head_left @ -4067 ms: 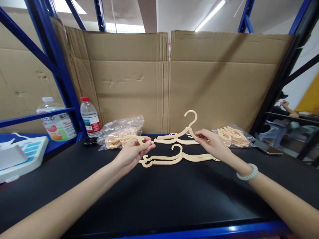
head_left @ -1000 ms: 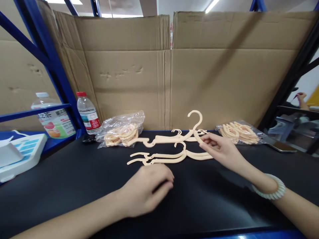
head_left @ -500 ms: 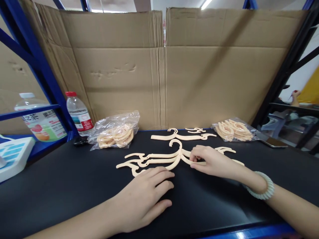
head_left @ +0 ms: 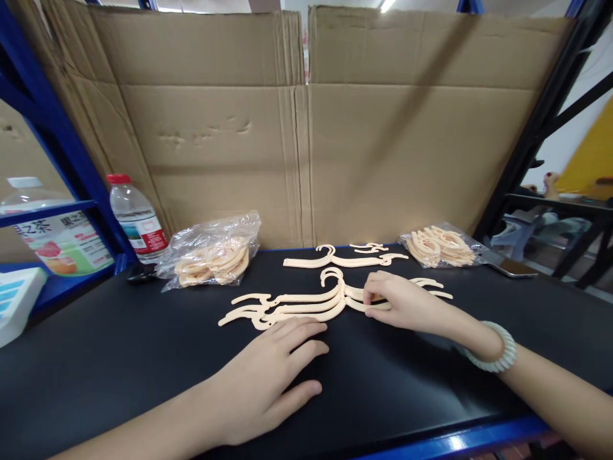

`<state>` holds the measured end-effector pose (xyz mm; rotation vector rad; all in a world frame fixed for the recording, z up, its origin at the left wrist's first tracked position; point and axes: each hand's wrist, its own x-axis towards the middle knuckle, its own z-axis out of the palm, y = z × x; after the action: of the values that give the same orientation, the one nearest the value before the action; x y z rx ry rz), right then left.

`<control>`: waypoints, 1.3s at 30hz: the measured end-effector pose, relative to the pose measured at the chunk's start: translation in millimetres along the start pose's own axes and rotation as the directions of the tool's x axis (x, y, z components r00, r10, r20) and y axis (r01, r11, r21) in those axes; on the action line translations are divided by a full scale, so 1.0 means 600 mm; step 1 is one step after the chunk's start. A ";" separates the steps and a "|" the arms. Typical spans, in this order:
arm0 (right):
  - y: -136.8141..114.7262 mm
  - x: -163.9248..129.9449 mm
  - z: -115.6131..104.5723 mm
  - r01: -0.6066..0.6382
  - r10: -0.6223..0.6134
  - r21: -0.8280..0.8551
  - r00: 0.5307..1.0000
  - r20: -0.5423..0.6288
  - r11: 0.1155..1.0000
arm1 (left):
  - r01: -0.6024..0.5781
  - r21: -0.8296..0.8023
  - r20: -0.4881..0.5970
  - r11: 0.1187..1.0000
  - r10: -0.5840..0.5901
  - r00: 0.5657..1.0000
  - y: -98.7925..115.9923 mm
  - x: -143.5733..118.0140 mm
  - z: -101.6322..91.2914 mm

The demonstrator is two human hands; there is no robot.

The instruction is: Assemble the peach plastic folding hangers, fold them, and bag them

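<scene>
Several cream plastic clothes hangers lie stacked at the middle of the black table, their hooks pointing away from me. My right hand grips the right arm of the nearest hanger between thumb and fingers and partly covers the stack. With fingers spread, my left hand rests palm down at the stack's near edge, its fingertips by the left arm of the nearest hanger. Behind the stack lies another hanger, its left end plain and its right end fitted with a small curved piece. Small loose curved pieces lie beyond it.
A clear bag of cream parts sits back left, another bag back right beside a phone. A red-capped bottle stands at left. Cardboard walls the table's back; blue rack bars flank it.
The nearest hanger has been pushed in closer against the others, so their hooks sit nearer together. Both hands keep their posture. The whole view has shifted slightly.
</scene>
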<state>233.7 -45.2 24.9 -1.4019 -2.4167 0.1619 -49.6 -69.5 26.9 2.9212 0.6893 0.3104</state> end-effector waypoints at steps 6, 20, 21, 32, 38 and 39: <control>0.004 -0.004 -0.001 -0.022 0.021 -0.031 0.999 -0.030 0.999 | 0.006 -0.002 0.004 1.000 -0.006 1.000 -0.004 -0.001 0.000; 0.025 -0.003 0.031 -0.069 0.089 -0.135 0.985 0.150 0.988 | 0.075 0.047 -0.084 0.996 -0.071 0.994 -0.014 0.000 0.019; 0.028 -0.001 0.032 -0.067 0.086 -0.130 0.985 0.146 0.989 | 0.069 0.042 -0.078 0.997 -0.066 0.995 -0.016 0.002 0.017; 0.042 0.007 0.032 -0.051 0.063 -0.093 0.990 0.124 0.994 | 0.039 -0.012 -0.040 0.999 -0.039 0.998 -0.029 0.004 0.012; 0.036 0.008 0.028 -0.050 0.065 -0.107 0.988 0.143 0.993 | 0.014 0.027 -0.180 1.000 -0.009 0.984 -0.020 0.011 0.005; 0.036 0.009 0.028 -0.046 0.062 -0.115 0.988 0.144 0.992 | -0.017 0.032 -0.220 0.999 0.024 0.975 -0.017 0.003 0.003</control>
<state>243.0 -28.7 4.5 -1.5562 -2.5432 0.1503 -52.1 -60.0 24.0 2.9514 0.6977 0.6401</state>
